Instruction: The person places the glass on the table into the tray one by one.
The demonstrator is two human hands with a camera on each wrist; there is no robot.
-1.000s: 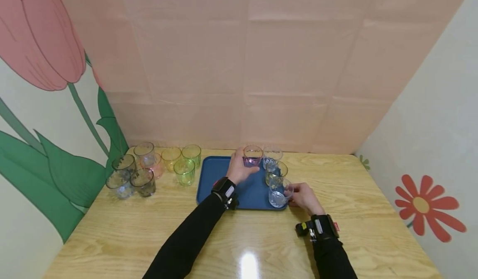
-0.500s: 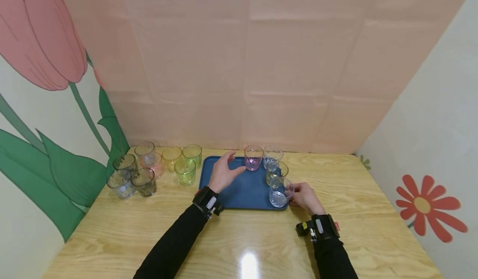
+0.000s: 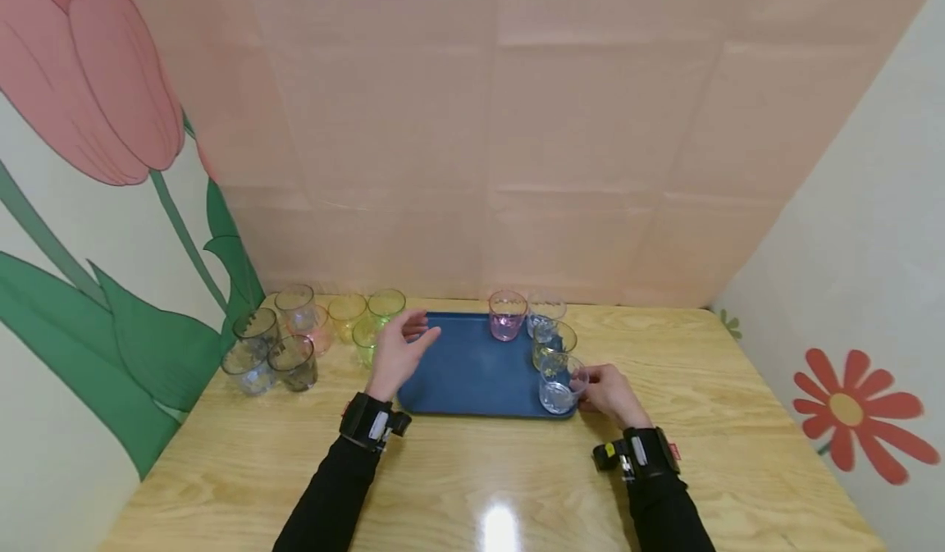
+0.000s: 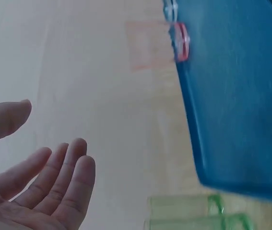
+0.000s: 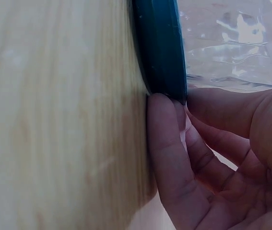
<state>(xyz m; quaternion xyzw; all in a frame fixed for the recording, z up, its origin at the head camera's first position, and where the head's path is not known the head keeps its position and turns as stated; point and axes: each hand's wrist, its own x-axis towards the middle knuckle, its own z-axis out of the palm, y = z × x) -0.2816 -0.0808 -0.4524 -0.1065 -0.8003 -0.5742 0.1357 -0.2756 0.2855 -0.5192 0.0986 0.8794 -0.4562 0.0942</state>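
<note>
My left hand (image 3: 397,355) hovers over the left end of a blue tray (image 3: 458,371), fingers loosely bent and nothing in them. It partly covers a green glass (image 3: 363,341) in the head view. At the tray's near right corner my right hand (image 5: 222,158) pinches the tray's rim (image 5: 167,62), thumb on top and fingers below. Right beside that thumb stands a clear glass (image 3: 559,388). Behind it on the tray are a yellowish glass (image 3: 554,345) and another clear glass (image 3: 545,314). A pink glass (image 3: 507,317) stands near the tray's back edge.
On the table's left side several glasses stand close together: dark grey ones (image 3: 295,365), a bluish one (image 3: 251,371), a pink one (image 3: 317,330), a yellow one (image 3: 347,316) and another green one (image 3: 387,304). A pink sheet (image 3: 480,166) covers the wall behind the wooden table (image 3: 443,478).
My left hand has let go of the pink glass at the tray's back and moved left toward the green glasses. My right hand has stayed at the tray's corner.
</note>
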